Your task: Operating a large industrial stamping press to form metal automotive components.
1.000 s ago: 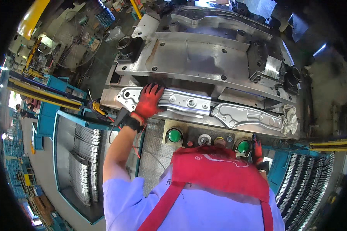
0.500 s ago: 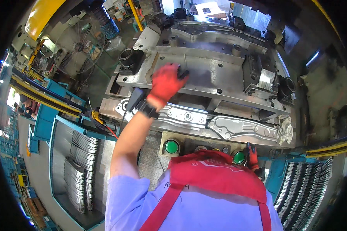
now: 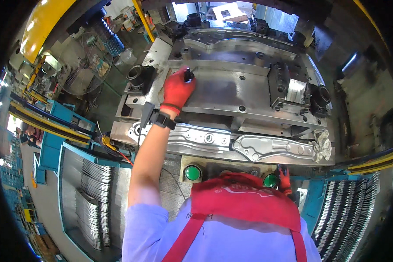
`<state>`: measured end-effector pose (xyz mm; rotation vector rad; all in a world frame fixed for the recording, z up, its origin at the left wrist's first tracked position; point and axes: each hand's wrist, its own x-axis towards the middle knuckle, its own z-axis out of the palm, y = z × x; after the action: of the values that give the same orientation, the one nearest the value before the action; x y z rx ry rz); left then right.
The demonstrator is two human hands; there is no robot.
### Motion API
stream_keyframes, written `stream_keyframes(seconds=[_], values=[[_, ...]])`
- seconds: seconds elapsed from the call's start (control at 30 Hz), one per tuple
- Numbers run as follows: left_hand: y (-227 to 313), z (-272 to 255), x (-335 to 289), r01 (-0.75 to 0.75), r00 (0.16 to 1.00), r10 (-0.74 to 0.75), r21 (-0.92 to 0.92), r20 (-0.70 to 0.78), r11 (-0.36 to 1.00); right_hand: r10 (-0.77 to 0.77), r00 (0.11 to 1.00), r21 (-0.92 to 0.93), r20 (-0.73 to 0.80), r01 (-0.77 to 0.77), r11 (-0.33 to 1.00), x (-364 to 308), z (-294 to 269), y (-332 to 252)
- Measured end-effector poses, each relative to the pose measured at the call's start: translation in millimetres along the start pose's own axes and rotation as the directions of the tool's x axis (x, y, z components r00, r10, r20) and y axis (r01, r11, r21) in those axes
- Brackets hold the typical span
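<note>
Panels (image 3: 275, 148), 2 of them, lie on the front ledge (image 3: 120, 131), seemingly formed but not yet stacked; the left hand (image 3: 179, 88) curls above the die (image 3: 220, 89), the right hand (image 3: 285, 181) sits beside a green button (image 3: 270, 180); I cannot tell either's grip.

Die block (image 3: 218, 94): smooth metal, dull sheen. Long panel (image 3: 195, 136) and curved panel (image 3: 273, 147): bright, smooth metal. Rag (image 3: 322, 146): crumpled matt cloth. Green button (image 3: 270, 180): glossy, probably plastic. Apron (image 3: 249, 203): matt red cloth.
</note>
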<state>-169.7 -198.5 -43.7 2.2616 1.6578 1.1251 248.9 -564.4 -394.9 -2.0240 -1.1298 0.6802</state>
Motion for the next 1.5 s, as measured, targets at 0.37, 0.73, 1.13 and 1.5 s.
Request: stream_keyframes(seconds=[0.37, 0.73, 1.13, 1.5], values=[[-32, -16, 75, -0.163, 0.894, -0.144, -0.608, -0.424, 0.777, 0.316, 0.947, 0.358, 0.058, -0.315, 0.879, 5, -7, -50], [-63, 30, 158, -0.170, 0.929, 0.113, -0.134, -0.353, 0.976, 0.025, 0.999, -0.066, -0.023, -0.026, 0.997, -10, 3, -12], [-39, 19, 210, -0.397, 0.873, 0.480, 0.440, -0.091, 0.806, -0.192, 0.980, -0.628, 0.050, 0.180, 0.757, -19, 4, -24], [-45, 51, 225, -0.152, 0.977, 0.024, 0.620, 0.211, 0.770, -0.017, 0.995, -0.396, 0.103, 0.056, 0.917, -25, 0, -78]])
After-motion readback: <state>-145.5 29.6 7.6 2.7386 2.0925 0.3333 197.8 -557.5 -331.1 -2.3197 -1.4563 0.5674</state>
